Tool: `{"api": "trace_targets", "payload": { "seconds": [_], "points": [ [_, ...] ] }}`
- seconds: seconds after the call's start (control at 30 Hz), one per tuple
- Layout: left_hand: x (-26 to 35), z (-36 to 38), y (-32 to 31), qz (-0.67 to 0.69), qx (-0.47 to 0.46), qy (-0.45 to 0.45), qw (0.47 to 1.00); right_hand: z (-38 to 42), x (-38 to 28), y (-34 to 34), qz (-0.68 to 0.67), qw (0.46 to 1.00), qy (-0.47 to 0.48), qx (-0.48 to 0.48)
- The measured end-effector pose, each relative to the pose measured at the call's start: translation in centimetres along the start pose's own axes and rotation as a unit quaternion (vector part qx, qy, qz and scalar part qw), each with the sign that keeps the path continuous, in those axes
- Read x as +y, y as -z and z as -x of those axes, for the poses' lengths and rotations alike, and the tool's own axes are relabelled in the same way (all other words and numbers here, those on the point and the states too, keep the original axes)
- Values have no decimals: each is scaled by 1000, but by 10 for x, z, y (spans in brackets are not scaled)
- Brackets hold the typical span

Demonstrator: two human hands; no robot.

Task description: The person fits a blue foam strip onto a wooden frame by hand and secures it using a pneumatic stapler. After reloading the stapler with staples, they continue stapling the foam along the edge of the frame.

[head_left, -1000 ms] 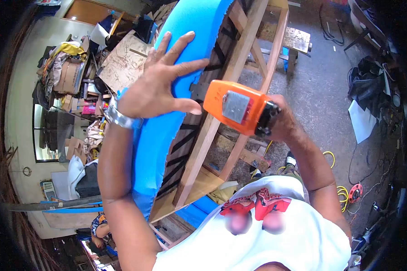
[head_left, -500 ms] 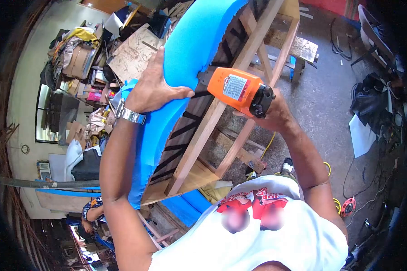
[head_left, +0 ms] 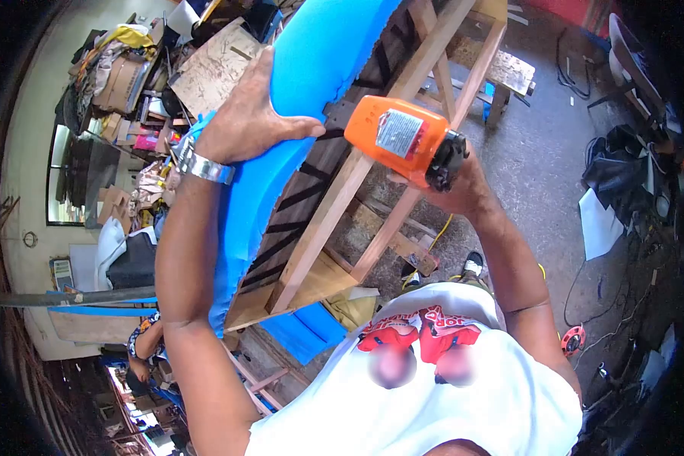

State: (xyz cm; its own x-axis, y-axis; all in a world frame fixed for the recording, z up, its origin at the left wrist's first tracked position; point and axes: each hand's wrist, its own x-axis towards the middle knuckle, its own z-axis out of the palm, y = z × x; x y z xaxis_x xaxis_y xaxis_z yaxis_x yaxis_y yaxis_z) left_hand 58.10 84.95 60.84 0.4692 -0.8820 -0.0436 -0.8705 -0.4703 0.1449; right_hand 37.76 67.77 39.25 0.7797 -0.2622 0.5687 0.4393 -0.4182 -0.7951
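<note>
My left hand [head_left: 247, 118], with a metal watch on the wrist, grips the edge of a long blue foam sheet [head_left: 311, 53] that lies over a wooden furniture frame [head_left: 334, 205]. Thumb and fingers pinch the foam where it meets the frame's black webbing straps. My right hand [head_left: 452, 186] holds an orange power tool [head_left: 399, 137], its front end pointed at the foam's jagged edge close to my left thumb. The tool's tip is hidden behind its body.
Plywood sheets, cardboard and cloth are piled at the back left [head_left: 129, 76]. A wooden bench [head_left: 509, 72] stands beyond the frame. Cables, a yellow cord [head_left: 570, 334] and dark bags lie on the concrete floor at right. Another person [head_left: 144, 342] crouches at lower left.
My left hand went from flat and spread on the foam to gripping its edge. The orange tool moved up and closer to the foam edge.
</note>
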Motion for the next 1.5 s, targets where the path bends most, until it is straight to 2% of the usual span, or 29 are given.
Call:
{"api": "trace_targets", "payload": {
  "seconds": [0.07,0.17,0.27,0.37,0.47,0.57,0.67,0.77,0.87,1.07,1.17,1.37,1.47,1.5],
  "points": [
    [-18,2,2,5,-14,-45,999,5,2,2,20,1000,8,-10],
    [-21,6,-12,-110,34,-34,993,5,-1,4,27,999,16,-9],
    [-14,5,-12,-96,41,-18,994,16,-9,5,6,999,-32,-19],
    [2,4,-5,-66,13,13,998,12,-26,-4,-77,996,-14,41],
    [-9,4,-11,-124,49,-7,991,3,-29,-8,-44,999,-1,30],
    [-14,9,7,24,-22,-3,999,1,-24,-14,-5,998,46,49],
    [-16,26,23,218,-101,32,970,0,-24,-13,-9,998,50,36],
    [-22,32,-3,28,13,-19,999,9,-30,-4,-15,1000,14,6],
    [-20,30,-9,-80,47,-49,995,23,-33,-5,-113,990,-79,-8],
    [-8,34,-11,-106,51,-8,993,15,-48,-4,-56,998,18,23],
    [-10,34,-12,-117,60,-7,991,8,-52,-13,1,1000,-8,13],
    [-14,35,-11,-112,57,-33,992,17,-50,-11,-50,999,12,12],
    [-13,35,-11,-111,56,-40,991,23,-52,-8,5,1000,-14,-15],
    [-13,35,-12,-118,56,-42,991,23,-55,-9,-13,1000,-13,-6]
  ]
}}
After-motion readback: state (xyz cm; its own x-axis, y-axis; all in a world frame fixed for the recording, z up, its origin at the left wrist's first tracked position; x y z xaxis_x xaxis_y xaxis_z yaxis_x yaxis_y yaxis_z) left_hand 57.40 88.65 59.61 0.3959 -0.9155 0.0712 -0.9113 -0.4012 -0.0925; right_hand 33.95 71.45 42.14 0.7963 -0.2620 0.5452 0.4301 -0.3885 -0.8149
